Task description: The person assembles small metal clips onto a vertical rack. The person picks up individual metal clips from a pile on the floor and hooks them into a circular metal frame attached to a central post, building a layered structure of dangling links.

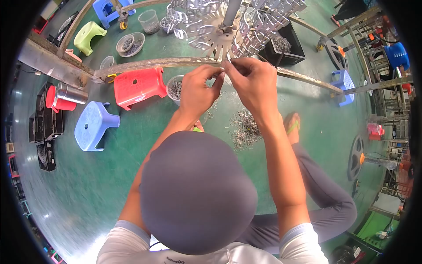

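Observation:
My left hand (198, 89) is raised at the near side of a round metal rack (216, 38), thumb and forefinger pinched together. Beside it my right hand (256, 82) is closed too, its fingertips at the rack's lower edge and almost touching the left ones. Whatever sits between the fingers is too small to make out. Rows of shiny bent metal pieces (259, 28) hang around the rack's central post (232, 14). On the green floor below lies a loose pile of small metal hooks (245, 127).
A rusty frame bar (154, 64) crosses in front of the rack. To the left stand a red stool (140, 88), a blue stool (93, 125) and a clear tub of metal pieces (175, 89). A black crate (292, 55) sits behind on the right. My bent leg (321, 198) extends right.

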The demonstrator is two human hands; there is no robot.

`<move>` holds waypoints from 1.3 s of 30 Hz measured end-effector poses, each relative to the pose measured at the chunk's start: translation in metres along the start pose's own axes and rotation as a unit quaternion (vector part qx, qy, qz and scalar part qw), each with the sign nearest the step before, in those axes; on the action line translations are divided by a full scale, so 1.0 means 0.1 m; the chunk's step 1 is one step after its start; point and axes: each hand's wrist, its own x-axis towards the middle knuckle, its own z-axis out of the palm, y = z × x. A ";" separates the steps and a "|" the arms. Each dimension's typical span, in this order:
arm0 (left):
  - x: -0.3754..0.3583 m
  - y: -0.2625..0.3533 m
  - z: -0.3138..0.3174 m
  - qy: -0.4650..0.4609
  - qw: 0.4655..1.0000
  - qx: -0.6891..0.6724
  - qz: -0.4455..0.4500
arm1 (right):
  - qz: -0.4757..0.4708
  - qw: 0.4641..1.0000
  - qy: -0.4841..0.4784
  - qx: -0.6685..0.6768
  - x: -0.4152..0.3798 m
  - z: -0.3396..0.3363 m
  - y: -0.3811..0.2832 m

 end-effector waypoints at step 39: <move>0.41 -0.54 0.52 -0.036 0.775 -0.510 -0.372 | 0.083 0.996 0.039 -0.004 0.25 -0.05 0.45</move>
